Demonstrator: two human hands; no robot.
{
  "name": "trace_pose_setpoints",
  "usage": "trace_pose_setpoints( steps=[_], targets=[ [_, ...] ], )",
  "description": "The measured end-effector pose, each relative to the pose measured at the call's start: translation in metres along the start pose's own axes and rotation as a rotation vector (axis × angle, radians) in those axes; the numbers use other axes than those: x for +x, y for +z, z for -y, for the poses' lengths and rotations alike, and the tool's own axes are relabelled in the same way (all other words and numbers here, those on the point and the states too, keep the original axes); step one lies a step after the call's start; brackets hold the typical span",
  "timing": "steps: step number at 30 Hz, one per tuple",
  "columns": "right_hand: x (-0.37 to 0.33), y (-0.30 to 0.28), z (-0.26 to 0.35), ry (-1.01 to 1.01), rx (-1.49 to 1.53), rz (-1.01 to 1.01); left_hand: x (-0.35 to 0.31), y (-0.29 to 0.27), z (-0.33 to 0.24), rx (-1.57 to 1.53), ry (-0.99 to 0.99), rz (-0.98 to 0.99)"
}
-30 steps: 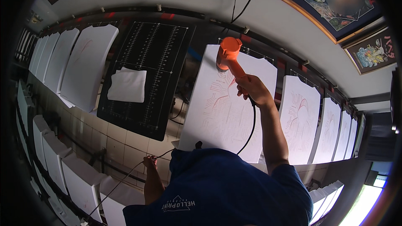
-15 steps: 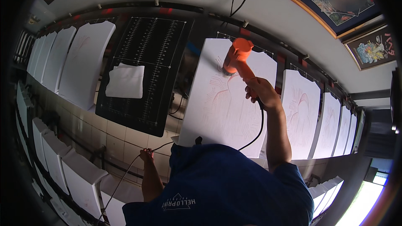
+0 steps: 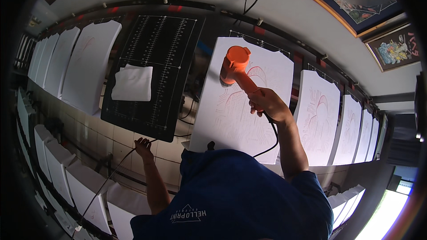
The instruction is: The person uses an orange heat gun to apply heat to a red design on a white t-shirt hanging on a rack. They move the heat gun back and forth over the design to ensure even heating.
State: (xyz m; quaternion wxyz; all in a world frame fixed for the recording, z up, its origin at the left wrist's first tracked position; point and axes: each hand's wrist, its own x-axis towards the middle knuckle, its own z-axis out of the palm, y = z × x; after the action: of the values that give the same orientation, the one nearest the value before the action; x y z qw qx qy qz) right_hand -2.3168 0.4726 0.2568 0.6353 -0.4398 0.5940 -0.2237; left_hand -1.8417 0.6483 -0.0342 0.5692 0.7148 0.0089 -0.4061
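Observation:
My right hand is wrapped round the handle of an orange hair dryer. Its dark nozzle points down at the upper left of a white printed shirt panel, which lies on a sloping board and carries a faint red line drawing. From the handle's lower end hangs a black cord. My left hand is closed on a dark cable, low beside the near edge of a black board. On that board rests a folded white cloth.
More white shirt panels lie on boards along the row to the right, and others to the left. A second row of covered boards stands at lower left. A dark rail runs behind; framed pictures hang on the wall.
The hair dryer has moved left over the printed panel, along with my right hand. My left hand has shifted left and slightly upward in view, still holding the cable.

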Motion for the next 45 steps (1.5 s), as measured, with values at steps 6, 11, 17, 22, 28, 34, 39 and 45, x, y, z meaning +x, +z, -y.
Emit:
trace_pose_setpoints(
  steps=[6, 11, 17, 22, 28, 34, 39, 45],
  targets=[
    [-0.013, -0.033, -0.014, 0.026, -0.048, -0.113, -0.013, 0.023, -0.050, -0.017, 0.038, -0.016],
    [0.006, -0.057, -0.022, -0.118, 0.050, -0.329, -0.023, 0.039, -0.069, -0.037, 0.073, -0.011],
    [0.002, -0.069, -0.024, -0.103, 0.208, -0.363, -0.028, 0.046, -0.068, -0.030, 0.094, 0.007],
    [-0.013, -0.055, -0.033, -0.076, 0.076, -0.401, -0.036, 0.057, -0.065, -0.009, 0.118, 0.064],
    [-0.023, -0.026, -0.022, -0.037, 0.152, -0.192, -0.046, 0.070, -0.060, 0.030, 0.185, 0.094],
    [-0.015, 0.001, -0.016, -0.003, 0.150, -0.066, -0.051, 0.085, -0.063, 0.024, 0.177, -0.014],
    [-0.021, 0.019, -0.014, -0.015, 0.057, 0.001, -0.044, 0.081, -0.043, -0.032, 0.189, 0.020],
    [-0.040, 0.027, -0.024, 0.016, 0.045, 0.027, -0.074, 0.101, -0.036, -0.099, 0.184, 0.005]
  ],
)
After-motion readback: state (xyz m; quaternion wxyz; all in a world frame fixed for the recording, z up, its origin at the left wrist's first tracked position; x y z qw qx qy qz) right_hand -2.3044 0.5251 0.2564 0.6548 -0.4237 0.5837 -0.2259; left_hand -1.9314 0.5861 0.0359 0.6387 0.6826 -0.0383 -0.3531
